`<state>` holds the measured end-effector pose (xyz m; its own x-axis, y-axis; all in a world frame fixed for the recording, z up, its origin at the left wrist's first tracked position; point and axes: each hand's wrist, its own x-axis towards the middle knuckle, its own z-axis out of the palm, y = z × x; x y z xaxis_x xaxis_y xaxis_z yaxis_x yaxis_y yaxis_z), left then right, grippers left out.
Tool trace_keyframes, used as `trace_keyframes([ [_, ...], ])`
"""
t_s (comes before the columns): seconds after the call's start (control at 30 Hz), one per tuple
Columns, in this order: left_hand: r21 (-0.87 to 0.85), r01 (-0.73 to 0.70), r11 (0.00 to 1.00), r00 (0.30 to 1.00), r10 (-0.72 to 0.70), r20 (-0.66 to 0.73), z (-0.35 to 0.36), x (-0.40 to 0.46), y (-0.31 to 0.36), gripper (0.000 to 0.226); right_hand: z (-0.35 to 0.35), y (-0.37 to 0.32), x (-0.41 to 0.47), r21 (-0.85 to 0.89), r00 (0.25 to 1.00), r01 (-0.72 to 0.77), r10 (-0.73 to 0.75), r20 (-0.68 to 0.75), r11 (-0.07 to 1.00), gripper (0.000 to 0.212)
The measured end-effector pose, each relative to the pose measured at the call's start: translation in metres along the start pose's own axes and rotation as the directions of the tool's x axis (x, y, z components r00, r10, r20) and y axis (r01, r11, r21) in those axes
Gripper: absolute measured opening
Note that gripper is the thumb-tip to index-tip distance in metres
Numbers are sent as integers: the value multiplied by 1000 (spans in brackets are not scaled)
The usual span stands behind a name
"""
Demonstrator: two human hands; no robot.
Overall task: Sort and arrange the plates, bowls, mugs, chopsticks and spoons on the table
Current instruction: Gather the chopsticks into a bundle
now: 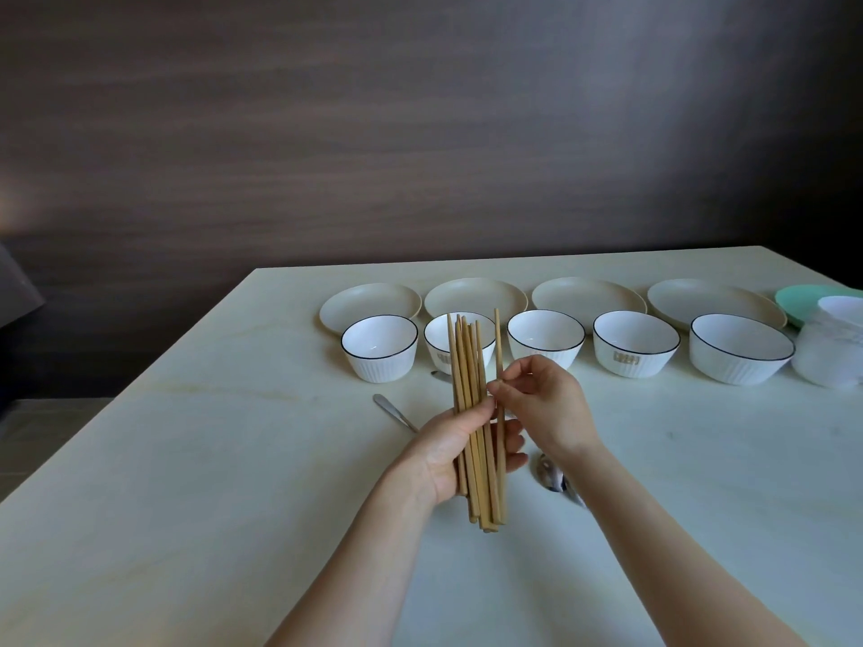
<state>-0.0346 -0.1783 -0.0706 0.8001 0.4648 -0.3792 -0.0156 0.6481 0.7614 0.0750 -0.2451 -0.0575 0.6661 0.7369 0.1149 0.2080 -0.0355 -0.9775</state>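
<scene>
A bundle of pale wooden chopsticks (471, 413) stands nearly upright above the middle of the cream table (187, 459), slim, square-ended sticks fanned slightly at the top. The left hand (455, 452) curls around the bundle's lower half. The right hand (544, 403) pinches a single chopstick (498, 338) at the bundle's right edge between thumb and fingertips. Behind stand five glossy white ribbed bowls (545, 337) and matte cream plates (588, 294).
</scene>
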Motion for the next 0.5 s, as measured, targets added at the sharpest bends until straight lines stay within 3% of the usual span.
trace_keyframes([
  [0.17,3,-30,1000,999,30,-29,0,-6,4,15,-2,2,4,-31,999,-44,45,18,999,14],
  [0.3,168,-151,974,988,143,61,8,-10,2,17,-4,-3,5,91,990,-98,88,107,991,40],
  [0.4,313,-220,924,969,170,179,15,-13,-2,11,-8,-11,4,293,981,-110,57,185,950,60],
  [0.5,389,-252,886,950,151,271,22,-16,-6,13,-14,-21,4,546,972,-115,-19,234,830,47],
])
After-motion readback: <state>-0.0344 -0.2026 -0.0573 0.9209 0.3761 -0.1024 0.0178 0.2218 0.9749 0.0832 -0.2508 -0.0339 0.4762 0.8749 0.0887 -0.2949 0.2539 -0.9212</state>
